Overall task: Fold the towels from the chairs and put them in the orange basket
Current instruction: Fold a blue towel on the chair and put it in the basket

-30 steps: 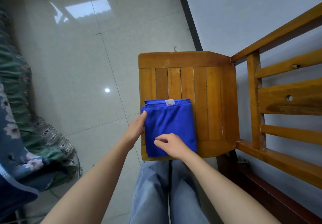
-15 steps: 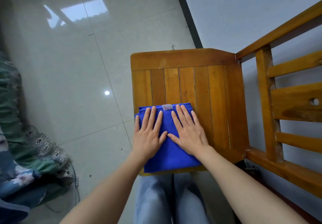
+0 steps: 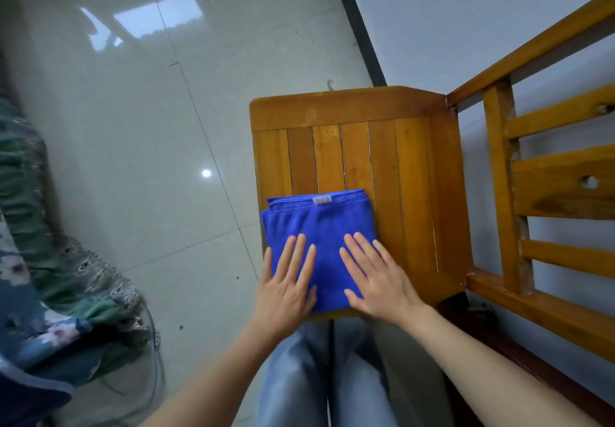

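A folded blue towel point(image 3: 319, 227) lies on the near left part of a wooden chair seat point(image 3: 399, 167), a small label at its far edge. The left hand point(image 3: 286, 290) and right hand point(image 3: 379, 280) rest flat on it, fingers straight and spread, gripping nothing. Patterned fabric point(image 3: 50, 277) lies at left on the tiled floor point(image 3: 149, 127).

head view, close, facing steeply down at chair seat point(image 3: 359, 147).

Towel point(image 3: 319, 227) is laid on chair seat point(image 3: 399, 177), near-left part; L hand point(image 3: 286, 290) & R hand point(image 3: 379, 280) are rested on it.
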